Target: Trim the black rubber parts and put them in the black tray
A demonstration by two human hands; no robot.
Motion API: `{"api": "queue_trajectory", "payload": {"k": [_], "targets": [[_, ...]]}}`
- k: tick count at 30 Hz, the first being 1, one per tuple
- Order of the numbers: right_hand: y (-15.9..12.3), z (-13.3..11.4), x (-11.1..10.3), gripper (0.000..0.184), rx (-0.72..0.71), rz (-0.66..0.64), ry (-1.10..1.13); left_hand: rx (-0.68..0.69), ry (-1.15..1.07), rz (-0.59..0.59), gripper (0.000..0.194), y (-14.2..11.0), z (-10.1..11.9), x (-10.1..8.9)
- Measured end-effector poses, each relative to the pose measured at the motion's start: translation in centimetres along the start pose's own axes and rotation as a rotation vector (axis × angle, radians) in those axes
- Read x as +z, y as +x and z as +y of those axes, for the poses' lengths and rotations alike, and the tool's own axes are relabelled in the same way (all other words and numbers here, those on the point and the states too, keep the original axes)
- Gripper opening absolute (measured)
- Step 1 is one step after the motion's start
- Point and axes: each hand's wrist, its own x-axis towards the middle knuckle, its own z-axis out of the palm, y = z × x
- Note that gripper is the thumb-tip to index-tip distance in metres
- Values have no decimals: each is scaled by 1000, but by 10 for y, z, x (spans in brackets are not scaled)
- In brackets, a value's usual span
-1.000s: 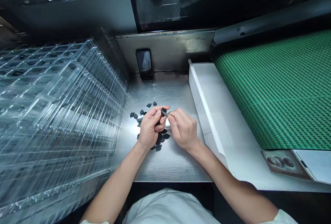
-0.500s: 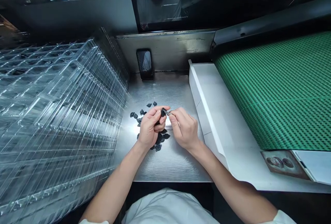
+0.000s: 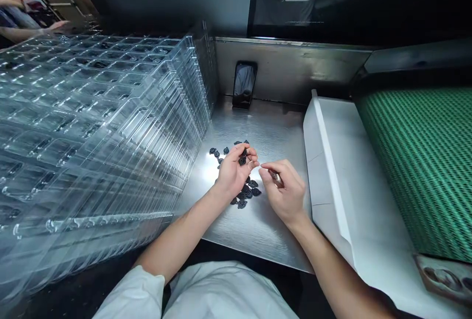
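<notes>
Black moulded rubber pieces [image 3: 241,193], small and lobed, lie scattered around the left grip [image 3: 232,174], which pinches one piece [image 3: 242,160]; the right grip [image 3: 283,193] pinches a small metal tool [image 3: 276,178].

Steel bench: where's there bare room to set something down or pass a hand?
Free steel on the bench lies between the phone and the black parts, bordered by the clear trays and white panel; another patch runs along the near edge. Crowded: around the left hand, among the parts.

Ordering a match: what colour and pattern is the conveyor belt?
Conveyor belt: green, dark woven pattern; head view.
</notes>
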Motion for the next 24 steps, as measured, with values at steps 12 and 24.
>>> {"api": "queue_trajectory", "payload": {"k": [12,24], "targets": [[-5,12,10,19,92,-115,-40,-74,53,-209,29,-11,-3,8],[5,5,2,17,477,256,260,86,226,-107,23,-3,0,0]]}}
